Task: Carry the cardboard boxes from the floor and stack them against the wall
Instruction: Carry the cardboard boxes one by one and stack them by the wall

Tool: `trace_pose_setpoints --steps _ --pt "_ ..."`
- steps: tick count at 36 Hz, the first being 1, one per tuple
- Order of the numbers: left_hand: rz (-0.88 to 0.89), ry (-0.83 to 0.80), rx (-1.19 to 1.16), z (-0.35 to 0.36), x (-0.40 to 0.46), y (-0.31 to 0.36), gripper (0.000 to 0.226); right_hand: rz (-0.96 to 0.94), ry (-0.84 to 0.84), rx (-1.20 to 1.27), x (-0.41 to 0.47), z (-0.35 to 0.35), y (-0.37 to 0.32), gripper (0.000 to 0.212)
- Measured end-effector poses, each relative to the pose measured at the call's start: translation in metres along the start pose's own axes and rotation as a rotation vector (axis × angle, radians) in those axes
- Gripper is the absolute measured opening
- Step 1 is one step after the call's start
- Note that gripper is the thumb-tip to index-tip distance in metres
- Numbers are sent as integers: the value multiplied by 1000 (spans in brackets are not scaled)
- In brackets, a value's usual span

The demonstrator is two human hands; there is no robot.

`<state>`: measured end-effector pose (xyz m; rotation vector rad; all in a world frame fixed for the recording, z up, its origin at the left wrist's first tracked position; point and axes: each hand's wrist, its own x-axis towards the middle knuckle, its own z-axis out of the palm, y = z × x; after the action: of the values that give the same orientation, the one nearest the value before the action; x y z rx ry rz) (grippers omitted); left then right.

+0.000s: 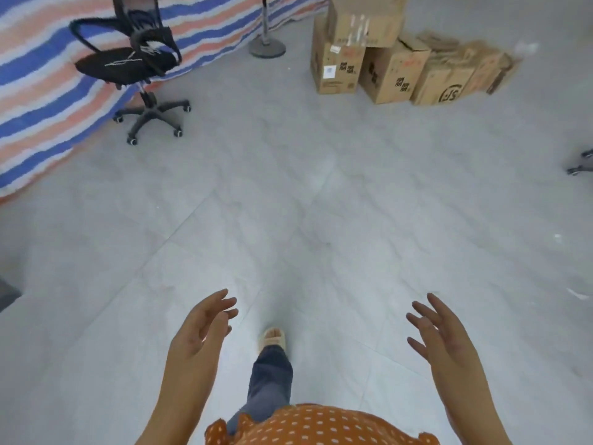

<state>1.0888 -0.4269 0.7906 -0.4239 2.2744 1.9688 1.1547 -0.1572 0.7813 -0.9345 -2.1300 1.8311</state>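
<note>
Grey tiled floor (288, 187) across most of the frame, bare between walker and load. Striped blue, orange and white tarpaulin (38, 91) draped along the left edge. Cardboard boxes (378, 59) clustered far ahead at upper right, well apart from both hands: one box (365, 20) already set on top of two printed cartons, further cartons and flattened pieces beside them to the right. Unclear whether that cluster sits against a wall or awaits carrying; edge behind it out of frame. Black mesh office chair (134, 62) on castors at upper left, round stand base (267, 46) between chair and boxes. Mid-stride in jeans and a beige slipper (272, 337). Left hand (199, 335) and right hand (446, 338) raised low in frame, palms turned inward, fingers spread and loosely bent, carrying nothing. Judged between loads, nothing in transit.
</note>
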Motion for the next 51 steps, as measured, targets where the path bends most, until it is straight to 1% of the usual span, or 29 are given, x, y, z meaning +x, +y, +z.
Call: trace_pose_setpoints --steps 3,5,7,12,14,15,17,19,24,27,29,33,38,45,51 --pt "50 -53 -22 11 59 33 27 -14 72 53 40 20 -24 34" --pt "85 -76 -44 18 97 55 25 -26 90 64 67 38 -44 35" --pt "107 -103 -43 25 133 70 22 -34 93 57 92 57 -57 36" --pt "92 -143 4 43 199 88 30 -35 83 77 141 91 -79 30" --pt "84 -157 18 52 219 94 30 -35 92 74 162 97 -84 52" --pt "81 -162 28 58 230 96 30 -26 102 70 173 99 -87 52" --pt "75 -172 46 69 252 100 31 -1 120 84 199 102 -89 26" --pt "64 -174 53 83 275 105 30 16 126 95 227 103 -90 33" --pt "57 -157 55 128 338 121 31 31 140 101 308 109 -104 33" --pt "69 -153 36 168 382 136 22 19 138 104 368 107 -118 33" --pt "86 -149 23 200 411 150 21 -1 133 104 412 101 -134 33" --pt "108 -154 1 261 464 182 32 -54 152 91 496 89 -173 32" --pt "82 -173 26 315 525 203 32 -62 118 45 583 88 -198 33" --pt "39 -123 60 361 625 227 33 4 105 53 686 111 -218 33" --pt "78 -196 105 408 743 266 28 -4 176 71 792 150 -245 32"
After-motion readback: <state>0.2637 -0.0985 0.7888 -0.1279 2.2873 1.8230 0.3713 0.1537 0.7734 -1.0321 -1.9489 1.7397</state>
